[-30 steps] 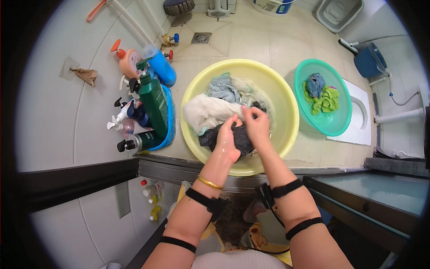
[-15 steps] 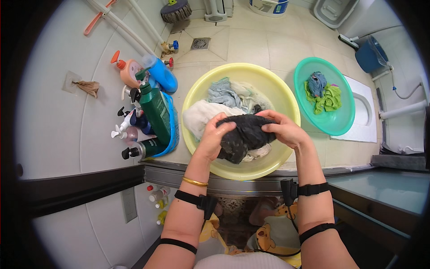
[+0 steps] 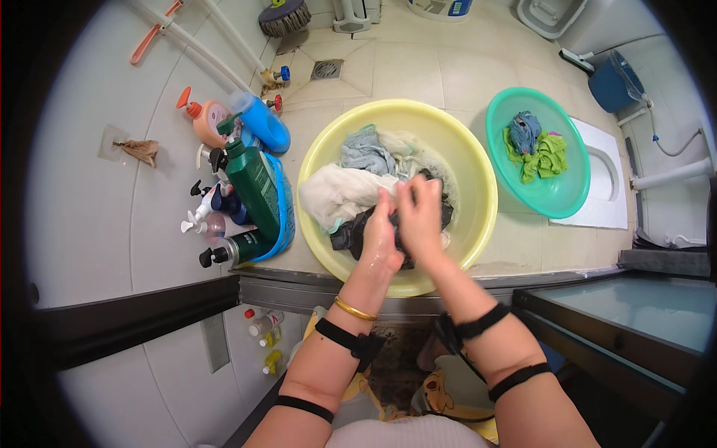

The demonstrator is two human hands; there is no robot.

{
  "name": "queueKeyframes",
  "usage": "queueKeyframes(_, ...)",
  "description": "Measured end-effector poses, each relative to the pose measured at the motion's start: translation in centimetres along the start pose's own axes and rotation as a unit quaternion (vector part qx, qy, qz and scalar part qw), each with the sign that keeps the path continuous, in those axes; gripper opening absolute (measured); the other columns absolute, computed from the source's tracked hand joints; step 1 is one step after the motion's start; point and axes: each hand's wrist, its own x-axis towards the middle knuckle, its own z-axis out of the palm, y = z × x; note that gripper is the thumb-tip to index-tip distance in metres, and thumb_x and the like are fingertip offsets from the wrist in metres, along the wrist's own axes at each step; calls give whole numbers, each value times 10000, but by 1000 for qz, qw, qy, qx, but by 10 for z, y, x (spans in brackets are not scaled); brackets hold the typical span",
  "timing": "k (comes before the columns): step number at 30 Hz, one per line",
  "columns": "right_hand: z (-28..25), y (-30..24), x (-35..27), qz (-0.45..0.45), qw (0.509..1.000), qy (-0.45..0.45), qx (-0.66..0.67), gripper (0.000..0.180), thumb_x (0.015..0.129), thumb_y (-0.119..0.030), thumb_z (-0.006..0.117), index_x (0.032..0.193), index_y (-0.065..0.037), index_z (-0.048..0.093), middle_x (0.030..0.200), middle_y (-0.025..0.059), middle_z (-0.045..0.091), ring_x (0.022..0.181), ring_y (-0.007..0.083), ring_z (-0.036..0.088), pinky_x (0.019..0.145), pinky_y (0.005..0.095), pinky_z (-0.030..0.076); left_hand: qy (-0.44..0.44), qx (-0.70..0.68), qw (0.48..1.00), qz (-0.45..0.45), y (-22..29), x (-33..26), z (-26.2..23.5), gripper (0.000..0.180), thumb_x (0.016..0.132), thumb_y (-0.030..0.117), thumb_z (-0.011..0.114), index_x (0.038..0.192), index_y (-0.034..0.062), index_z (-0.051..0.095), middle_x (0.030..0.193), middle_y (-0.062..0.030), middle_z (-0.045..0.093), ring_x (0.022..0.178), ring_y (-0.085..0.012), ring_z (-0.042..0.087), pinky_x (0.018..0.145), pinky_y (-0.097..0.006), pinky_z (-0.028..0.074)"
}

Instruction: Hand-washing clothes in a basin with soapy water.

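Note:
Close together over a pale yellow basin (image 3: 484, 216), my two hands work on a wet black cloth (image 3: 351, 237). My left hand (image 3: 379, 233) is closed on it, fingers pointing away from me. My right hand (image 3: 420, 216), a little blurred, is curled against the left with the cloth bunched between them; its exact grip is partly hidden. Black fabric spreads out on both sides of the hands. In the basin, a white cloth (image 3: 336, 193) lies left of them, and a light blue-grey cloth (image 3: 367, 151) sits farther back. Suds line the water at the right.
A green basin (image 3: 499, 153) at the right holds a lime green cloth (image 3: 549, 158) and a blue-grey cloth (image 3: 525, 133). Pump bottles, including a tall green bottle (image 3: 254, 187), crowd a blue basket (image 3: 285, 216) at left. A dark door sill (image 3: 299, 293) runs under my forearms.
My hands have come together from opposite ends of the black cloth. The cloth, held spread out before, is now lower and bunched between and under them.

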Motion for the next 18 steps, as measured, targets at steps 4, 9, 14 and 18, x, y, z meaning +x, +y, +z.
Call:
queueKeyframes(4, 35, -48, -35, -132, 991, -23, 9, 191, 789, -219, 601, 755, -44, 533, 757, 164, 514, 728, 349, 519, 637, 413, 421, -447, -109, 882, 99, 22, 28, -86, 309, 952, 441, 386, 847, 186, 527, 920, 36, 542, 896, -137, 516, 782, -324, 418)
queueKeyframes(9, -4, -12, 14, 185, 963, -165, 108, 432, 900, -396, 535, 720, -5, 564, 605, 40, 504, 600, 99, 481, 573, 267, 394, -58, -80, 995, -10, 13, 7, -25, 247, 910, 391, 520, 898, 145, 542, 870, 13, 543, 842, -127, 525, 800, -288, 410)
queueKeyframes(14, -17, -27, 33, 256, 892, -262, 263, 446, 922, -473, 468, 910, -45, 594, 780, 10, 523, 716, 86, 475, 666, 220, 393, -218, 517, 794, 232, 57, -11, -40, 324, 885, 306, 588, 1052, 29, 565, 903, -6, 599, 851, -107, 543, 784, -267, 435)
queueKeyframes(18, -29, -25, 31, 153, 834, -415, 330, 568, 853, -489, 573, 1196, -40, 508, 1075, 57, 547, 1015, 147, 501, 910, 277, 383, -206, 411, 858, 230, 71, -24, -41, 283, 841, 205, 628, 1026, -6, 587, 956, -69, 627, 882, -133, 586, 817, -287, 459)
